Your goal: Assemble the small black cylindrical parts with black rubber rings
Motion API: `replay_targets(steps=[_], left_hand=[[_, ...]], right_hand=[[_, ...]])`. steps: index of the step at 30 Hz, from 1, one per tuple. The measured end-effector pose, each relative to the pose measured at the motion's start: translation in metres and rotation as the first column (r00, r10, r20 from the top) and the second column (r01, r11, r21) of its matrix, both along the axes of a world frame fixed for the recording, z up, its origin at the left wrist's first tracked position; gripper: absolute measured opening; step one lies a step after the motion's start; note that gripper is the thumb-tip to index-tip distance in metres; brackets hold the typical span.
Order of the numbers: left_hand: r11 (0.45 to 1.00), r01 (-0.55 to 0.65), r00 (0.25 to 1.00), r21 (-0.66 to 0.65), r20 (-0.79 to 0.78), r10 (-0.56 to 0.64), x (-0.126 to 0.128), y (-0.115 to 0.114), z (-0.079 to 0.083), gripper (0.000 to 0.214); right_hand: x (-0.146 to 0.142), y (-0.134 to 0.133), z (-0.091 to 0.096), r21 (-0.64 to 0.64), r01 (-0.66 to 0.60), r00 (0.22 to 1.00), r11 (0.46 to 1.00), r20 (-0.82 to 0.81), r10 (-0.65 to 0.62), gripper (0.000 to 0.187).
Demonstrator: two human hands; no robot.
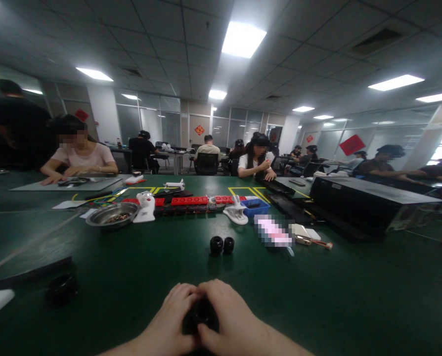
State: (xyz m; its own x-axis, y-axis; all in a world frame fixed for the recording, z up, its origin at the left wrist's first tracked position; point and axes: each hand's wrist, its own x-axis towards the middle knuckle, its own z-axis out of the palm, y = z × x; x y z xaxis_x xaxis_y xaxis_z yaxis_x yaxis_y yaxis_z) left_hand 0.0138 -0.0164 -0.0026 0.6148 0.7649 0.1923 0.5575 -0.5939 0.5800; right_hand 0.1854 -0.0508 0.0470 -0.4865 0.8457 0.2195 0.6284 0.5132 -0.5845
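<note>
My left hand (169, 321) and my right hand (234, 316) are both curled around a black, glossy, round part (205, 312) at the near edge of the green table. The fingertips meet over its far side, and much of it is hidden between my palms. Straight ahead, two similar black ridged round parts (216, 245) stand side by side. Another black round part (61, 288) sits off to my left, beside a long dark strip (31, 273).
A steel bowl (111, 220) of small pieces, red strips (189, 200), white plastic parts (145, 207) and a blue tray (256, 207) lie across the middle. A large black case (358, 205) stands at right. Co-workers (258, 158) sit opposite.
</note>
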Motion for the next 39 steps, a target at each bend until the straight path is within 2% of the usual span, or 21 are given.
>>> replay_targets(steps=[2, 3, 8, 10, 12, 14, 16, 20, 23, 25, 27, 30, 32, 35, 37, 39], left_hand=[[1.0, 0.009, 1.0, -0.012, -0.004, -0.009, -0.001, 0.001, -0.001, 0.039], [1.0, 0.012, 1.0, -0.012, -0.009, -0.012, -0.001, 0.001, -0.001, 0.039], [1.0, 0.014, 1.0, 0.014, -0.019, -0.014, -0.001, 0.001, -0.001, 0.038], [1.0, 0.0, 1.0, 0.011, -0.013, 0.0, 0.0, 0.001, -0.001, 0.039], [1.0, -0.007, 1.0, 0.004, -0.005, 0.007, 0.0, 0.001, 0.0, 0.04], [1.0, -0.006, 1.0, -0.007, 0.01, 0.006, 0.0, 0.0, 0.001, 0.041], [1.0, -0.006, 0.999, -0.018, 0.032, 0.007, 0.0, 0.0, 0.003, 0.041], [0.999, 0.007, 0.998, -0.033, 0.062, -0.005, -0.001, -0.002, 0.009, 0.042], [0.999, 0.018, 0.998, -0.046, 0.059, -0.015, -0.001, -0.001, 0.008, 0.045], [0.998, 0.0, 0.999, -0.059, 0.047, 0.002, -0.001, 0.0, 0.004, 0.047], [0.997, -0.028, 0.999, -0.078, 0.033, 0.03, -0.001, 0.002, -0.002, 0.051], [0.994, -0.047, 0.998, -0.099, 0.029, 0.051, -0.003, 0.005, -0.011, 0.056], [0.994, -0.048, 0.998, -0.1, 0.037, 0.052, -0.005, 0.006, -0.016, 0.064], [0.995, -0.041, 0.997, -0.092, 0.057, 0.046, -0.006, 0.008, -0.019, 0.074], [0.995, -0.041, 0.996, -0.09, 0.07, 0.047, -0.006, 0.008, -0.02, 0.074], [0.994, -0.05, 0.996, -0.093, 0.072, 0.056, -0.005, 0.007, -0.02, 0.072]], right_hand=[[0.002, -0.001, 0.002, 0.002, -0.096, 0.994, 0.995, -0.049, 0.096, 0.051], [0.002, -0.001, 0.002, 0.004, -0.103, 0.993, 0.995, -0.061, 0.104, 0.055], [-0.003, 0.001, -0.003, -0.016, 0.099, 0.995, 0.995, 0.033, -0.099, 0.052], [-0.004, 0.002, -0.005, -0.03, 0.127, 0.99, 0.991, 0.061, -0.125, 0.046], [-0.003, 0.002, -0.003, -0.042, 0.06, 0.998, 0.997, 0.036, -0.058, 0.043], [-0.001, 0.001, -0.001, -0.042, -0.045, 0.999, 0.998, -0.025, 0.044, 0.049], [0.002, -0.001, 0.001, -0.039, -0.068, 0.995, 0.997, -0.077, 0.064, 0.058], [0.002, -0.001, -0.001, -0.074, 0.086, 0.993, 0.994, -0.069, -0.091, 0.068], [0.0, 0.001, -0.005, -0.095, 0.125, 0.992, 0.988, -0.019, -0.127, 0.071], [-0.001, 0.002, -0.005, -0.079, 0.11, 0.994, 0.991, 0.0, -0.11, 0.06], [-0.001, 0.002, -0.003, -0.051, 0.042, 0.999, 0.998, -0.016, -0.043, 0.049], [0.0, 0.0, 0.0, -0.023, -0.055, 0.995, 0.998, -0.083, 0.053, 0.055], [0.0, -0.001, -0.001, -0.028, -0.018, 0.996, 0.999, -0.092, 0.015, 0.061], [-0.001, 0.0, -0.005, -0.046, 0.104, 0.994, 0.994, -0.038, -0.106, 0.068], [-0.002, 0.001, -0.008, -0.052, 0.159, 0.987, 0.986, -0.006, -0.16, 0.067], [-0.003, 0.002, -0.009, -0.041, 0.149, 0.989, 0.988, -0.014, -0.15, 0.059]])
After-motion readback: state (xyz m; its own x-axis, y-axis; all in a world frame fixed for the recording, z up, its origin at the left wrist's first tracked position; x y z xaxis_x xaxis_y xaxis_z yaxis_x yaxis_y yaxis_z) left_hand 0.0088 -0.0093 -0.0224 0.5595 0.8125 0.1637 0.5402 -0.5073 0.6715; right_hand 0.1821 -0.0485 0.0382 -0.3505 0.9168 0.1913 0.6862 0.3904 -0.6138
